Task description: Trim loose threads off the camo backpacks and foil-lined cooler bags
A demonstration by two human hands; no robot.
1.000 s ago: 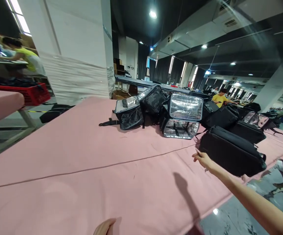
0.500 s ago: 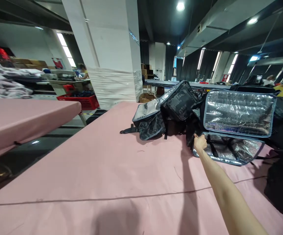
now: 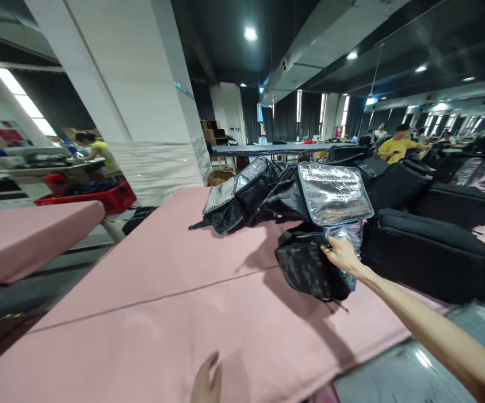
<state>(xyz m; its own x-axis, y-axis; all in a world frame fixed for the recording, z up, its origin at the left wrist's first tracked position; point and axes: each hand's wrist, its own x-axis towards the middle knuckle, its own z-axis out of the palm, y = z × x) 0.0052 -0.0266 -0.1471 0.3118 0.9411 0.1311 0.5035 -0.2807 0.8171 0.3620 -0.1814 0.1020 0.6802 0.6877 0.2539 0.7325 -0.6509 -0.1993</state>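
Note:
My right hand (image 3: 340, 254) is closed on the rim of an open black insulated bag (image 3: 309, 267) with a silver foil lining; its lid (image 3: 333, 192) stands up behind. The bag sits near the right edge of the pink table (image 3: 150, 313), lifted or tipped toward me. My left hand (image 3: 206, 383) shows only in part at the bottom edge, fingers lying on the pink surface near the table's front. More black bags with foil lining (image 3: 238, 198) lie in a heap further back.
Closed black bags (image 3: 431, 254) are lined up to the right of my hand. A white pillar wrapped in film (image 3: 141, 129) stands at the left, with a second pink table (image 3: 28, 235) and a red crate (image 3: 95, 198) beyond. People in yellow shirts work in the background.
My right hand gripped the open bag's rim and pulled it out of the heap toward me and the table's edge. My left hand came back into view at the bottom.

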